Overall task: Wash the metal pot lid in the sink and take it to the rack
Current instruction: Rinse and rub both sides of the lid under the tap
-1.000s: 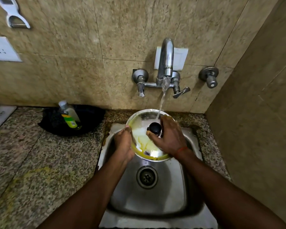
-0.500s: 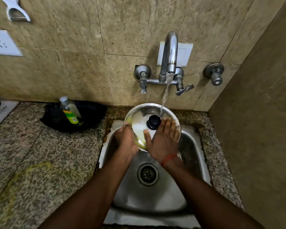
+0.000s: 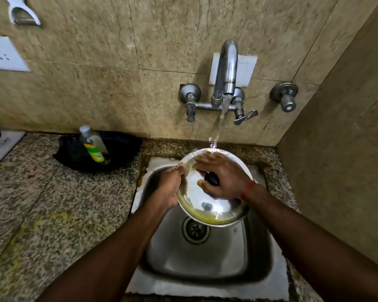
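The round metal pot lid (image 3: 196,199) is tilted over the steel sink (image 3: 205,258), its black knob (image 3: 212,179) facing me. Yellowish residue lines its lower rim. My left hand (image 3: 168,189) grips the lid's left rim. My right hand (image 3: 225,177) lies flat across the lid's top face, fingers stretched toward the upper left and thumb just below the knob. Water from the tap (image 3: 226,70) falls onto the lid's far edge by my right fingertips. No rack is in view.
A clear bottle with a green label (image 3: 94,147) stands in a black pan (image 3: 122,149) on the granite counter (image 3: 52,203) left of the sink. The drain (image 3: 195,231) lies below the lid. Tiled walls close in behind and at the right.
My right hand has slid up and leftward across the lid, past the knob. The lid has tipped down so its lower rim hangs nearer the drain. The left grip holds.
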